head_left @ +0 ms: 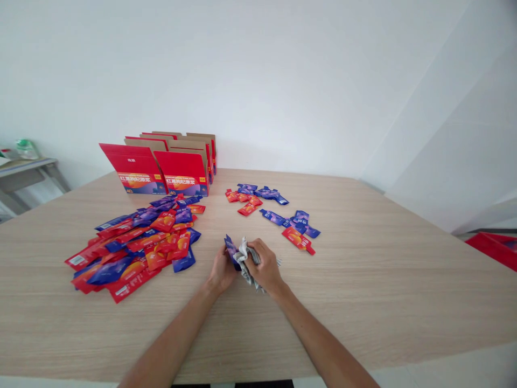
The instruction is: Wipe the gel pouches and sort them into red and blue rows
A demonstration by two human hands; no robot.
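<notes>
Near the middle of the table, my left hand (223,270) is closed on a blue-purple pouch (231,249), held upright. A crumpled grey-and-white cloth (247,265) is bunched in my right hand (264,265), its fingers closed round it. The cloth presses against the pouch's right side and hides part of it. Left of my hands lies a large heap of red and blue pouches (161,242). Beyond my hands is a small cluster of red and blue pouches (250,200). Several more blue pouches (272,216) and a red pouch (297,238) lie to the right.
Several red cardboard boxes (183,172) with raised flaps stand in rows at the back left of the wooden table (363,302). A white wall (283,81) rises behind it. At the far right is a red object (495,249); a side table (28,167) stands far left.
</notes>
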